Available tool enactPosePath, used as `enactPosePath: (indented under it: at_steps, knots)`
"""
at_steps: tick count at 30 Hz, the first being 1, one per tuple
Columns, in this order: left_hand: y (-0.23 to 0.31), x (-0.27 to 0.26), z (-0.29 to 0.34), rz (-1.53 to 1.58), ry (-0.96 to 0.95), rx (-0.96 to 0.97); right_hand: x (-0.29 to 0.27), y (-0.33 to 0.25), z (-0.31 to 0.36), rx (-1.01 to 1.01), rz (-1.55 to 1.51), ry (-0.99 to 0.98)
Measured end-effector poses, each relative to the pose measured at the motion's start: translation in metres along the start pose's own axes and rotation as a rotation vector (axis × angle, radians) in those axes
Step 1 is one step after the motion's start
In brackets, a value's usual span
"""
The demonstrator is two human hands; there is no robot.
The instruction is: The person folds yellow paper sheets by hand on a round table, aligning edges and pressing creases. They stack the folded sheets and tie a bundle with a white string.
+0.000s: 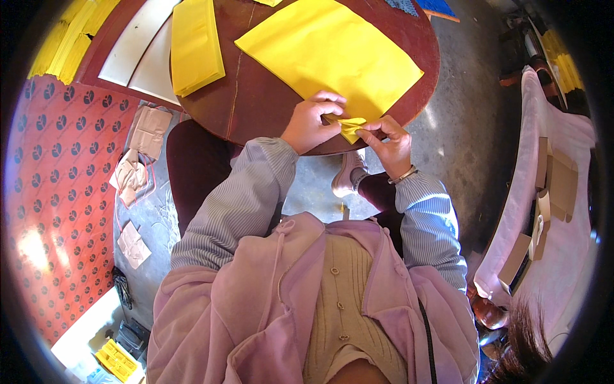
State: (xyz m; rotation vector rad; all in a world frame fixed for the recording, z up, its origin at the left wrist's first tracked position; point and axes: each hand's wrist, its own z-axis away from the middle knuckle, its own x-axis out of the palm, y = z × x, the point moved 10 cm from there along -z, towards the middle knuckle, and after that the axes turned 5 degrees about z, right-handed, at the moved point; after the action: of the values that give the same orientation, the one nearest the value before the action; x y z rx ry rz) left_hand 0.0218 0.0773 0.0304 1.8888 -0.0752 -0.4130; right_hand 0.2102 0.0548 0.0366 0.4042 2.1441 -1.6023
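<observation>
Pink jacket (256,288) lies nearest, folded yellow paper (351,128) between both hands (313,125) (391,146).

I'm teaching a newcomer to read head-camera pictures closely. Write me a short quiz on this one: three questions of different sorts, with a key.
1. Multiple choice: what colour is the table top?
A) white
B) dark red
C) green
2. True or false: the left hand and right hand both touch the bunched yellow material between them.
3. Fill in: the yellow stack lies to the ____ of the large yellow sheet in the picture.

Key: 1. B; 2. True; 3. left
</observation>
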Motion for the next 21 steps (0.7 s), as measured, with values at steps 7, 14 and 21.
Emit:
enactPosePath:
  at_steps: [7,14,21]
  knots:
    - [-0.002,0.001,-0.001,-0.076,0.106,-0.027,0.001,-0.004,0.003,-0.009,-0.008,0.011]
    - [-0.01,-0.003,-0.003,-0.058,0.101,-0.065,-0.001,-0.018,0.001,-0.138,0.07,-0.039]
    - [-0.007,-0.005,-0.003,-0.003,0.08,-0.039,0.001,-0.005,0.001,-0.008,0.007,-0.029]
